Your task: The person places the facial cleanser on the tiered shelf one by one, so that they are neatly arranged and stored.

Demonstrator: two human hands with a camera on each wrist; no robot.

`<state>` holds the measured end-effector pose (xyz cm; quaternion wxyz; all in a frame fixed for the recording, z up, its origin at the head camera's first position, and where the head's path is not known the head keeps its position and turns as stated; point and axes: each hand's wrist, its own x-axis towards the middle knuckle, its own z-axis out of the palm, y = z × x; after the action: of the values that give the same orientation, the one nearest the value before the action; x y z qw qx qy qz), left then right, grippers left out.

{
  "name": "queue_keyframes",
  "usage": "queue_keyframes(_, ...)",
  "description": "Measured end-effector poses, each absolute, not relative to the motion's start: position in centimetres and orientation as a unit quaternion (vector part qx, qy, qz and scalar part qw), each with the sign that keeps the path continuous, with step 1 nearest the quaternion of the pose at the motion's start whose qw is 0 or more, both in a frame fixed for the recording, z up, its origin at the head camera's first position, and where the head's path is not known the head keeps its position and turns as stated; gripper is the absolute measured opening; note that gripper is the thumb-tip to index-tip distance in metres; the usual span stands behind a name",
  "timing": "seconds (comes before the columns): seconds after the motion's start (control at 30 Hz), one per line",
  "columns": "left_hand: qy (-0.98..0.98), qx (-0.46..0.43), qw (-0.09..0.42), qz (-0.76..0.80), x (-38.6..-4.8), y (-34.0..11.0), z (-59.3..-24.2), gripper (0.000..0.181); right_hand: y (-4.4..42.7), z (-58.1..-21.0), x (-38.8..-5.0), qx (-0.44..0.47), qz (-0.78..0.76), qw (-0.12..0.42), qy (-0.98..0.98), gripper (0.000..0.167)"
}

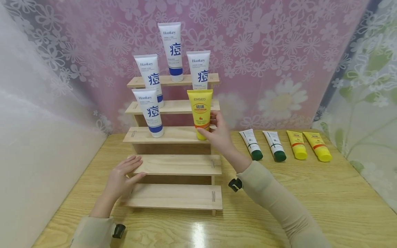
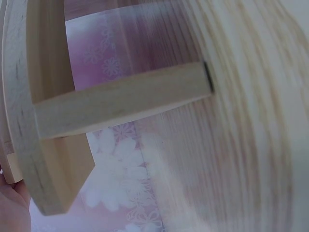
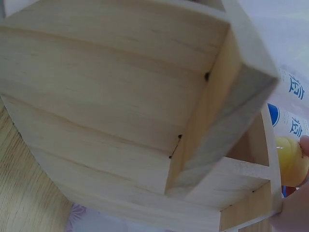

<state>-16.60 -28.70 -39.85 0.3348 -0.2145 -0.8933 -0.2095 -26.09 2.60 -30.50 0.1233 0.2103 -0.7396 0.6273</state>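
Note:
A stepped wooden display stand (image 1: 173,164) has several tiers. On its third tier from the top, at the right end, a yellow ENSEO squeeze tube (image 1: 200,103) stands upright, cap down. My right hand (image 1: 221,134) grips the tube's lower part, thumb across the front and fingers round the right side. In the right wrist view the tube's yellow cap (image 3: 289,157) shows beside part of that hand. My left hand (image 1: 124,175) rests on the left end of the fourth tier, fingers fairly straight. White-and-blue Hankey tubes (image 1: 152,108) stand on the upper three tiers.
Right of the stand, two white tubes with green caps (image 1: 250,144) and two yellow tubes (image 1: 296,144) lie on the wooden table (image 1: 279,193). A floral curtain (image 1: 263,58) hangs behind, and a white wall (image 1: 40,103) borders the left.

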Motion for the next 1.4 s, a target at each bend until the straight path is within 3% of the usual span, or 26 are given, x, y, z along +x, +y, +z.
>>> queue_keyframes(0.5,-0.882,-0.226,0.345,-0.227,-16.7,-28.9,-40.1,0.047,6.4,-31.1,-24.7,0.193,0.607,0.109,-0.763,0.059)
queue_keyframes(1.4,-0.871,-0.244,0.360,-0.230,-16.3,-28.7,-39.7,0.045,13.9,-34.3,-24.3,0.116,0.569,0.134,-0.803,0.059)
